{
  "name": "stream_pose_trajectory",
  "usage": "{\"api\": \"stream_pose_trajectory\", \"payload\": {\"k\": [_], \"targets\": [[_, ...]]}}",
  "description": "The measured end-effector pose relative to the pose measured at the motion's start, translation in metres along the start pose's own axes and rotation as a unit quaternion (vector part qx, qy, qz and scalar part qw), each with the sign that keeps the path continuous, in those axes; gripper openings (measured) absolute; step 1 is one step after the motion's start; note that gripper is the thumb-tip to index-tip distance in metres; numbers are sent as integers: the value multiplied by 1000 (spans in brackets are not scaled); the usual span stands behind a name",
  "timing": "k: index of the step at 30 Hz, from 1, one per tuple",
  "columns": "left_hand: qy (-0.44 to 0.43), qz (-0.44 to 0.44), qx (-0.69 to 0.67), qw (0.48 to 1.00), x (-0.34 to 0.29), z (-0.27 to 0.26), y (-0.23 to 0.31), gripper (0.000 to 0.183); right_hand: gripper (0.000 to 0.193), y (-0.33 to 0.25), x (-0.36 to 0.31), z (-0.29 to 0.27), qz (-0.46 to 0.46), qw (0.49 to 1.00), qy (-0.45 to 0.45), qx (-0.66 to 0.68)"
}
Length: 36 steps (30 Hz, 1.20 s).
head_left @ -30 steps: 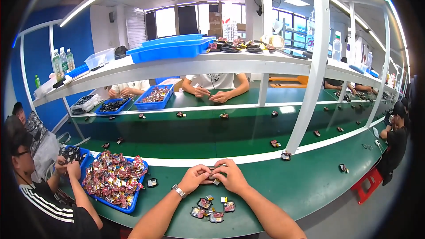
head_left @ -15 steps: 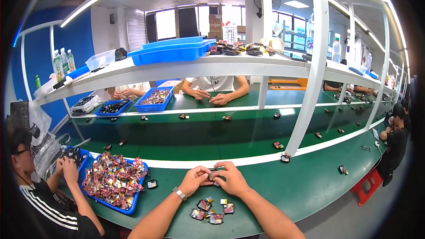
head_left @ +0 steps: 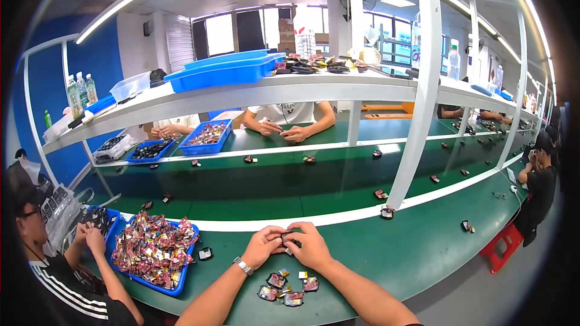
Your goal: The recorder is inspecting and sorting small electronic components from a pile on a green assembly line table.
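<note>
My left hand (head_left: 263, 247), with a watch on its wrist, and my right hand (head_left: 310, 247) meet over the green worktable (head_left: 362, 253). Between their fingertips they pinch a small dark-edged electronic module (head_left: 285, 237), mostly covered by the fingers. A pale tab (head_left: 289, 252) sticks out below it. Just below my hands, between the forearms, lie several similar modules, among them one with a red circuit board in a black frame (head_left: 310, 284) and another with a silver face (head_left: 293, 299). A single module (head_left: 205, 253) rests to the left of my left hand.
Left of me stands a blue tray (head_left: 162, 288) heaped with red-and-silver parts (head_left: 154, 247). A co-worker (head_left: 66, 271) sits beside it, hands together. A white post (head_left: 411, 108) and raised shelf (head_left: 272, 92) stand ahead. Spaced modules (head_left: 380, 194) lie on the green strip beyond.
My fingers have shifted slightly around the module, and the right fingers now cover more of it. The whole view has moved a little. The loose modules keep their places on the table.
</note>
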<state>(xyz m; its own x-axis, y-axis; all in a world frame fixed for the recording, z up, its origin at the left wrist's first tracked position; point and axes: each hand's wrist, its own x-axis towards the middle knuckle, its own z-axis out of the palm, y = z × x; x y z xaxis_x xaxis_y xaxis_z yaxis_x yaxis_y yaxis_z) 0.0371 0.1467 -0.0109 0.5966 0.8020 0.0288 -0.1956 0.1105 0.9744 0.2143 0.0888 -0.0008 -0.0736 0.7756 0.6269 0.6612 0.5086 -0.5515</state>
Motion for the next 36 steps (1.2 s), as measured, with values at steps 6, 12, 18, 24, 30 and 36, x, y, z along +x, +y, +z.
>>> {"api": "stream_pose_trajectory", "payload": {"k": [6, 12, 18, 24, 30, 36], "targets": [[-1, -6, 4, 1000, 0, -2, -1, 26, 14, 3, -3, 6, 36, 998, 10, 42], [9, -12, 3, 1000, -1, -2, 0, 27, 14, 7, -4, 10, 55, 996, 7, 63], [8, -9, 1, 1000, 0, -1, -3, 31, 13, 4, -2, 9, 51, 995, 7, 86], [7, 25, -20, 999, -1, 2, 0, 29, 12, -4, -1, 2, 17, 998, 12, 65], [-22, 15, -100, 995, -2, -7, -2, 29, 15, 2, 0, 6, -1, 998, 36, 56], [-24, 5, -104, 994, 0, -6, -2, 30, 16, 4, 1, 6, -5, 997, 40, 68]]}}
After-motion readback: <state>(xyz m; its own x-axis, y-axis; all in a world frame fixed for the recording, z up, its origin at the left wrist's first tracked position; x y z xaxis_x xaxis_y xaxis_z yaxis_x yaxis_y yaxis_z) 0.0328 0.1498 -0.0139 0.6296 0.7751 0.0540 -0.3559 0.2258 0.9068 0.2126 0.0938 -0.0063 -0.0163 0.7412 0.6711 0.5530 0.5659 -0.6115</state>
